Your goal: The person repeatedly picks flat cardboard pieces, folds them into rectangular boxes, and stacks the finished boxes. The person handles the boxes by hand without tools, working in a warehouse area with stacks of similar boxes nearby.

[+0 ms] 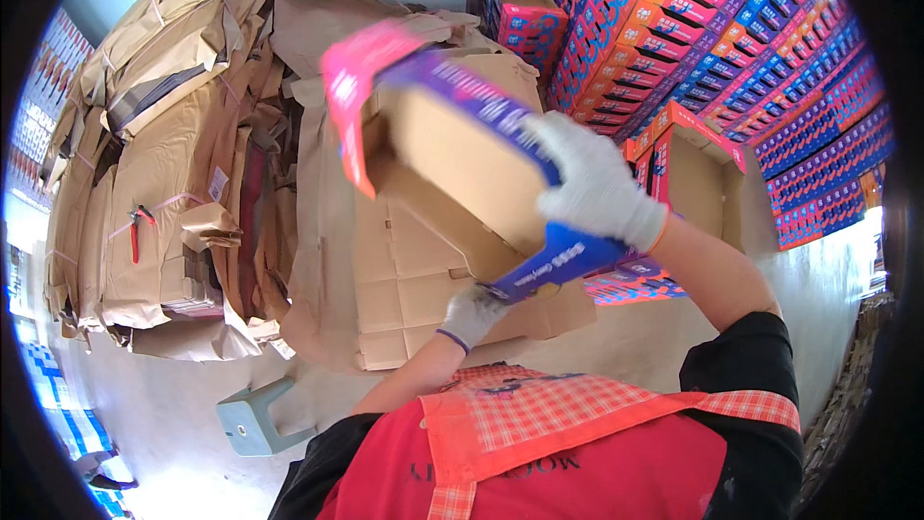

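Observation:
I hold an open cardboard display box (462, 140), pink, purple and blue outside and plain brown inside, tilted in the air. My right hand (597, 183), in a white knitted glove, is closed over the wall at its right end. At the lower corner my left hand (472, 316), gloved too, grips the blue edge; some of its fingers are hidden behind the box. The far pink end is blurred by motion. Below lies a stack of flat brown cardboard sheets (390, 313).
Another open box (695, 178) stands to the right, before high stacks of pink and blue boxes (664, 39). Paper-wrapped cardboard bundles (159, 193) rise at the left, with red-handled pliers (136, 231) on them. A grey-green stool (255, 419) is on the floor (192, 395).

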A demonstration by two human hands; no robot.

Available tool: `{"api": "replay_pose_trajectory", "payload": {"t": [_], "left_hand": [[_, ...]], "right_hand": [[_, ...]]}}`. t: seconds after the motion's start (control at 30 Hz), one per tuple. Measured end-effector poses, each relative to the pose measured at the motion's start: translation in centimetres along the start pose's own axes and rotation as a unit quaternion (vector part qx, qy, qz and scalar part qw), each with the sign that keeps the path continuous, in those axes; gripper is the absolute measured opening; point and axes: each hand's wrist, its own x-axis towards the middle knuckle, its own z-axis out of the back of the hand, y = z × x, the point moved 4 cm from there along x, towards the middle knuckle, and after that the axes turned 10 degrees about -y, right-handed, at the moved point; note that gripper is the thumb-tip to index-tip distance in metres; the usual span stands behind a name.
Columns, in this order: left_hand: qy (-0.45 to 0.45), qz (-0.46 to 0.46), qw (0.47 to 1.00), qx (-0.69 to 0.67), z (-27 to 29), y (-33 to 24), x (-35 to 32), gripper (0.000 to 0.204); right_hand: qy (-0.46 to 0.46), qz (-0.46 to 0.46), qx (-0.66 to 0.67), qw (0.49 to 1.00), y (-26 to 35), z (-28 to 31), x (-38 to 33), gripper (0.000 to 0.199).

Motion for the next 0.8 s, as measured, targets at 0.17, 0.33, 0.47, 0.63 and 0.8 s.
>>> {"api": "replay_pose_trajectory", "payload": {"t": [0.17, 0.33, 0.47, 0.63, 0.8], "left_hand": [[0.132, 0.007, 0.944, 0.303, -1.1, -0.1, -6.9, 0.047], [0.093, -0.713, 0.230, 0.656, -14.1, -5.1, -23.4, 0.067], [0.019, -0.678, 0.102, 0.728, -22.3, -9.7, -22.2, 0.101], [0.045, -0.643, 0.148, 0.750, -22.3, -10.9, -19.3, 0.103], [0.053, -0.617, 0.172, 0.766, -22.0, -10.6, -19.7, 0.103]], "right_hand": [[-0.058, 0.115, 0.145, 0.981, 4.2, -4.2, 0.1, 0.057], [-0.315, -0.103, 0.307, 0.892, -0.7, -4.7, 0.3, 0.048], [-0.223, -0.141, 0.209, 0.942, -0.4, -3.2, -0.8, 0.044], [-0.126, -0.022, 0.022, 0.992, -2.0, 0.0, -1.8, 0.024], [0.017, 0.125, -0.102, 0.987, -2.6, -1.0, -0.2, 0.026]]}}
